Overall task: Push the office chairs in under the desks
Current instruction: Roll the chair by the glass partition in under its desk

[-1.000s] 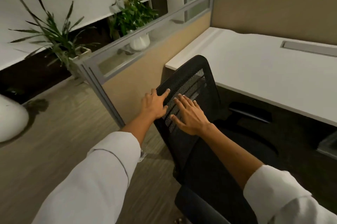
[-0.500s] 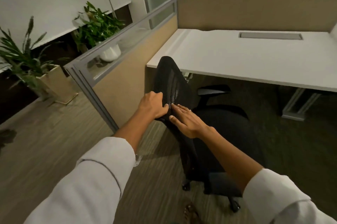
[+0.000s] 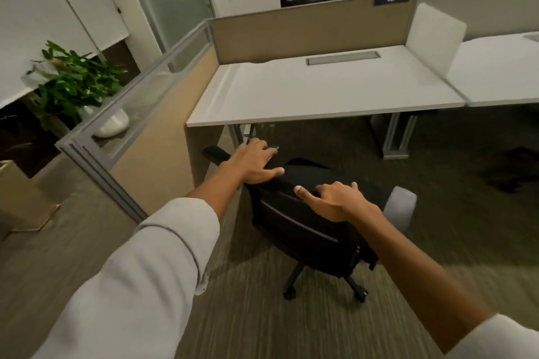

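Note:
A black mesh office chair (image 3: 303, 230) stands on the carpet in front of a white desk (image 3: 315, 96), its back turned toward me and its seat facing the desk. My left hand (image 3: 256, 163) lies over the left top edge of the chair back, fingers spread. My right hand (image 3: 332, 201) rests on the right top edge, fingers curled over it. One armrest (image 3: 214, 153) pokes out at the left beside the beige side panel. The chair's wheeled base (image 3: 320, 285) shows below; the seat is hidden behind the back.
A beige cubicle partition with a glass strip (image 3: 140, 113) runs along the left of the desk. Potted plants (image 3: 75, 87) stand beyond it. Desk legs (image 3: 399, 136) and a second desk (image 3: 501, 72) are to the right. A pale blurred object (image 3: 401, 209) sits right of the chair.
The chair has swung round so its back faces me squarely, in front of the desk. Both hands have shifted from the mesh face to the top edge of the back.

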